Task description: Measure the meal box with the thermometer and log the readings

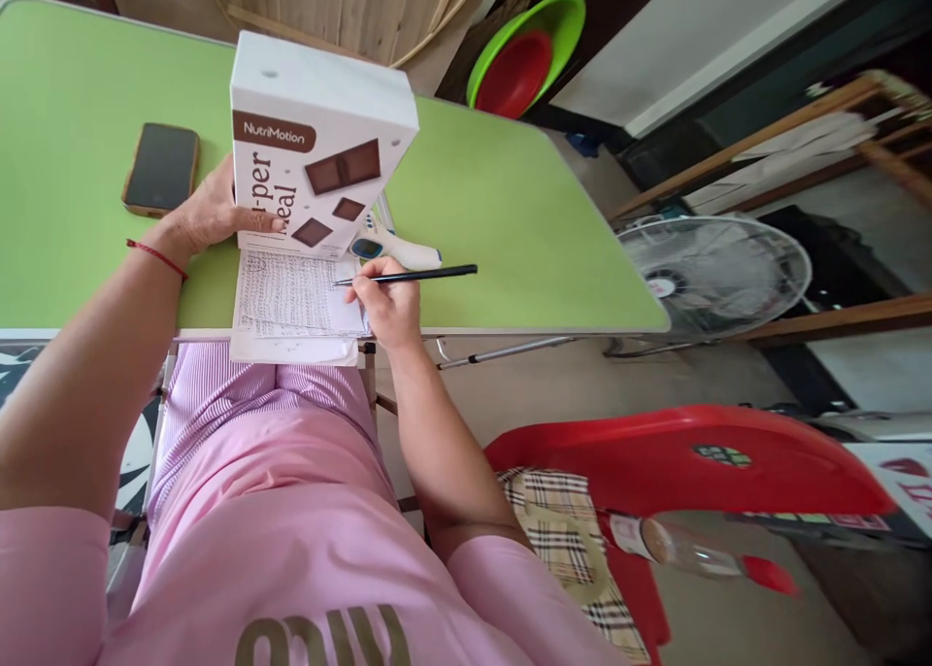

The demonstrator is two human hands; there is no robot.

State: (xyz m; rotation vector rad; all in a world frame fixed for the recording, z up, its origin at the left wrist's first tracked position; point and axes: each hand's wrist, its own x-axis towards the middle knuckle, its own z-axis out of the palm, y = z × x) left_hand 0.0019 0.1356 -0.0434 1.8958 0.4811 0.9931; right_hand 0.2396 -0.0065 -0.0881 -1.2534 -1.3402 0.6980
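My left hand (211,205) grips the lower left side of a white and brown NutriMotion box (320,161), thumb across its front. The box stands upright at the far edge of some paper sheets. Between the fingers of my right hand (389,302) is a black pen (437,274), its tip over the handwritten sheet (291,292). Dense handwriting covers most of that sheet, and more paper lies beneath, sticking out past the table's near edge. Behind the right hand, partly hidden by the box, lies a white handheld thermometer (404,249) with a small blue-rimmed display.
A phone (161,166) in a brown case lies on the green table (510,210), left of the box. Beyond the table are green (560,25) and red basins (514,74). To the right stand a fan (714,273) and a red chair (677,452) with a plaid cloth and a bottle.
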